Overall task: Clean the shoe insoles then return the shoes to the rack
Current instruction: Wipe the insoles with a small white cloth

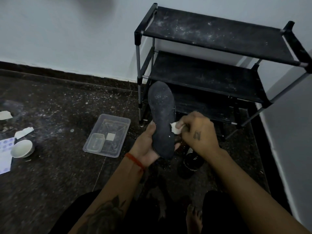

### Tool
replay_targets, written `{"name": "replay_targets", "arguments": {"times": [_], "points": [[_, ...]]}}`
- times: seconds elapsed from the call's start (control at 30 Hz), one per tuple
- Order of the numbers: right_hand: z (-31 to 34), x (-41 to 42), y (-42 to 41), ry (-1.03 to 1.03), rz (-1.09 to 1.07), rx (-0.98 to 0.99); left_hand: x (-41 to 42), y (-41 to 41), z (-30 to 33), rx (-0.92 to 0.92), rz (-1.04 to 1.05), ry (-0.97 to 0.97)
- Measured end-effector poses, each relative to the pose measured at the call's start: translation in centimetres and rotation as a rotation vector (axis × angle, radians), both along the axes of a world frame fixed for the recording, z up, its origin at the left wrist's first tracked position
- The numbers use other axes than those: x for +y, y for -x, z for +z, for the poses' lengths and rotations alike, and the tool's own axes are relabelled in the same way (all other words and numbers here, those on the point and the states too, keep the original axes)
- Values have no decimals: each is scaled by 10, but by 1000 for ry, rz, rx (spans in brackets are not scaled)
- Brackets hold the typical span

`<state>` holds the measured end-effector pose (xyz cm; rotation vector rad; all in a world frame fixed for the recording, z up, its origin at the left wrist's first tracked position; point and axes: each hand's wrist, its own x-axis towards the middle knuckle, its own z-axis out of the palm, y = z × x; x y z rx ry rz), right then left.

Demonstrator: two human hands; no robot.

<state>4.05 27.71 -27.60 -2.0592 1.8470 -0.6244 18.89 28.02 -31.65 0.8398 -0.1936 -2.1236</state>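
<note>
the left hand (148, 146) grips the dark insole (163, 119) by its heel end, toe pointing up in front of the black shoe rack (219, 34). the right hand (197, 132) pinches a white wad (175, 129) (cloth or tissue, hard to tell) against the insole's right edge. a black shoe (192, 161) sits on the floor just below.

walls (67, 31): pale, plain | floor (50, 174): dark speckled stone | light: dim
</note>
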Motion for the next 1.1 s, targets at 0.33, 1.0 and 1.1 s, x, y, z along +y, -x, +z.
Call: {"name": "replay_targets", "arguments": {"times": [0.33, 1.0, 1.1], "points": [[6, 6, -6, -228, 341, 223, 1, 5, -10, -36, 70, 47], [2, 0, 0, 91, -16, 100, -1, 0, -11, 17, 16, 18], [0, 3, -6, 4, 199, -163, 0, 1, -13, -12, 30, 99]]}}
